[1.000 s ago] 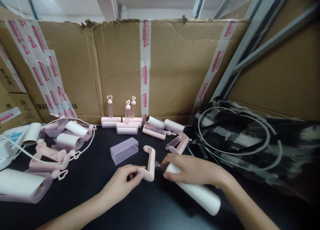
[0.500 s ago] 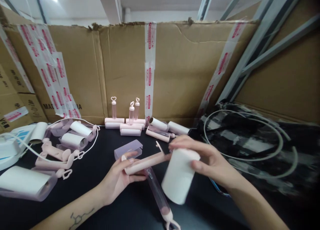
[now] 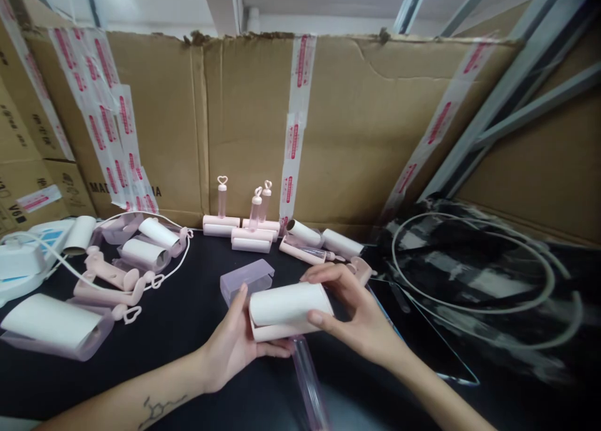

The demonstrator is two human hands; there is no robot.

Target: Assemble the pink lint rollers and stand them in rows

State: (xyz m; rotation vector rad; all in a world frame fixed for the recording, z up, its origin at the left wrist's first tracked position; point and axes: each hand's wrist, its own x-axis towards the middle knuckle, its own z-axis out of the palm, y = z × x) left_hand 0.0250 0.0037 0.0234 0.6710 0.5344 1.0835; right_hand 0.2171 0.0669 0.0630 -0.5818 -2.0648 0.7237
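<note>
My left hand (image 3: 228,343) is closed around the left end of a pink lint roller frame (image 3: 282,332), thumb up and fingers beneath. A white sticky roll (image 3: 284,303) lies lengthwise along the frame, its left end close to my left thumb. Whether it is fully seated I cannot tell. My right hand (image 3: 354,312) grips the roll's right end between thumb and fingers. From under the frame a clear pinkish handle (image 3: 308,381) slants down toward me, its lower end out of view. Just behind my left thumb rests a translucent purple cover (image 3: 251,276).
Several lint rollers with heart-topped handles (image 3: 251,238) stand at the back by the cardboard wall (image 3: 244,118). Loose rolls (image 3: 342,243) lie beside them. More rolls, covers and pink frames (image 3: 110,271) fill the left, crossed by a white cable. A tablet (image 3: 422,331) and coiled tubing (image 3: 539,299) lie right.
My right hand has turned the white roll from upright to lengthwise and brought it left onto the pink frame. My left hand still holds the frame. The view has shifted slightly.
</note>
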